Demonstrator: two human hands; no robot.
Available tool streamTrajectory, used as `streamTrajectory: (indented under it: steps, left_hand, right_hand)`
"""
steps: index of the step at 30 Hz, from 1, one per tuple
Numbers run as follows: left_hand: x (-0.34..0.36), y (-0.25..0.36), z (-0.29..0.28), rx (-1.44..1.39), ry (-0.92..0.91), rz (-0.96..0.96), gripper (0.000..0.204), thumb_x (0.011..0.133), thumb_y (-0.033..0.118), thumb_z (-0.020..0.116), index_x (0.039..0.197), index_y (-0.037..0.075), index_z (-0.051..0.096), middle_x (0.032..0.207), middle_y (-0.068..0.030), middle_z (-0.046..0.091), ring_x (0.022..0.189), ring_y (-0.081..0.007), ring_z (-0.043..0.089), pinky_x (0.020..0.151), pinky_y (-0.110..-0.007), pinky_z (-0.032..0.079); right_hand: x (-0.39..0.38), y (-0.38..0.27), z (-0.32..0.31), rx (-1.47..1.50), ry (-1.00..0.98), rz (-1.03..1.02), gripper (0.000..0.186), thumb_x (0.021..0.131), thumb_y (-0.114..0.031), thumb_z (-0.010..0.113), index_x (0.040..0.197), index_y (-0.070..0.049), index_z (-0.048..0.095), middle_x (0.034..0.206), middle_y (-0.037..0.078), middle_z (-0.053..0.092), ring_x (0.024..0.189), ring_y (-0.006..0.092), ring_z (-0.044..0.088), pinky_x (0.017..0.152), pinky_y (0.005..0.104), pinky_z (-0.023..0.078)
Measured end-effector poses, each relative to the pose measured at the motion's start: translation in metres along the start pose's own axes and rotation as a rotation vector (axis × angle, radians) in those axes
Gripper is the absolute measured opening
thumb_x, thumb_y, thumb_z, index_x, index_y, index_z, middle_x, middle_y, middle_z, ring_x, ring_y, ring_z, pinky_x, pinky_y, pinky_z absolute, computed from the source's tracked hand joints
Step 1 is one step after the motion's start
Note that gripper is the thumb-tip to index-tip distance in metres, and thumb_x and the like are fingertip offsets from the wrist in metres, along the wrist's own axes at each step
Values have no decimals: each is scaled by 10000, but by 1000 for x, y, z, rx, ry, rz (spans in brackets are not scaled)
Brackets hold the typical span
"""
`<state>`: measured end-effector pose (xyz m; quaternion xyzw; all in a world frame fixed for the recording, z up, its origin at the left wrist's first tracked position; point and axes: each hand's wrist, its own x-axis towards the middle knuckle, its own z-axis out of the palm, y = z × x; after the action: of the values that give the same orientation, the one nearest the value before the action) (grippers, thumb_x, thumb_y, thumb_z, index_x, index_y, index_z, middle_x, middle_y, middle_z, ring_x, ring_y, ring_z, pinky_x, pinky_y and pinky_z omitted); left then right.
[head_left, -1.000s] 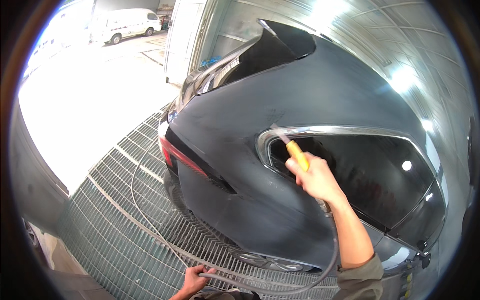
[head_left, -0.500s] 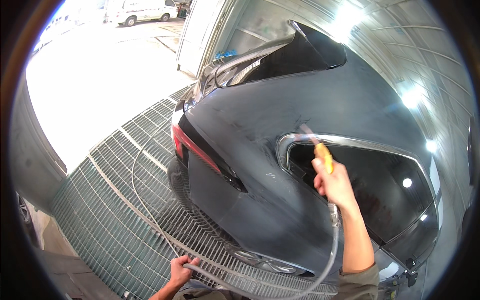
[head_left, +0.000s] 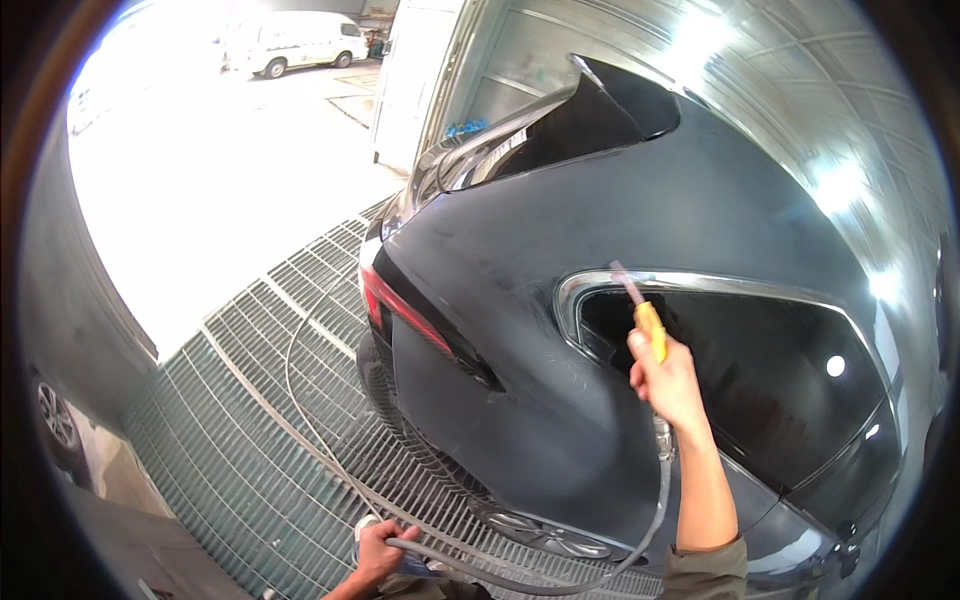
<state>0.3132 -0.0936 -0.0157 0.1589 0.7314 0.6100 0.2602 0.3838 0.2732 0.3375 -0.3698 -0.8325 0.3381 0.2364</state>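
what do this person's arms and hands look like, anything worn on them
No glove shows on the left grip or the right grip, and no watch on either wrist. A plain olive-grey sleeve covers the right arm near the lower edge, leaving the rest bare. The left forearm is bare where it shows.

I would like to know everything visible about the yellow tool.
The yellow tool has a smooth-looking, perhaps plastic, body and a narrow, paler nozzle pointing up and slightly left. The right hand grips it before the dark window; the nozzle overlaps the shiny trim. Whether the tip touches the car is unclear.
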Motion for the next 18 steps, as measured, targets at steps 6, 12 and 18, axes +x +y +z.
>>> streamTrajectory:
  steps: [6, 12, 18]
  left_hand:
    - [53, 32, -26, 62, -105, 118, 450, 868, 282, 866, 614, 17, 606, 498, -19, 517, 496, -80, 453, 465, -300, 366]
    - [115, 68, -88, 57, -231, 11, 448, 905, 265, 840, 625, 9, 602, 530, 20, 521, 541, -52, 441, 481, -299, 345]
    - [166, 53, -141, 62, -251, 77, 439, 924, 233, 820, 615, 21, 591, 547, 48, 502, 573, -35, 407, 495, -289, 317]
  right_hand:
    - [-2, -28, 1, 11, 106, 19, 458, 1022, -450, 633, 1032, 7, 665, 619, 28, 607, 514, 94, 565, 510, 280, 452]
    - [11, -61, 30, -4, 190, 71, 470, 1024, -446, 631, 963, 20, 631, 622, 39, 608, 503, 103, 564, 510, 288, 460]
    - [31, -84, 68, 81, 260, 71, 475, 1025, -443, 624, 932, 23, 639, 597, 29, 582, 504, 101, 563, 515, 293, 469]
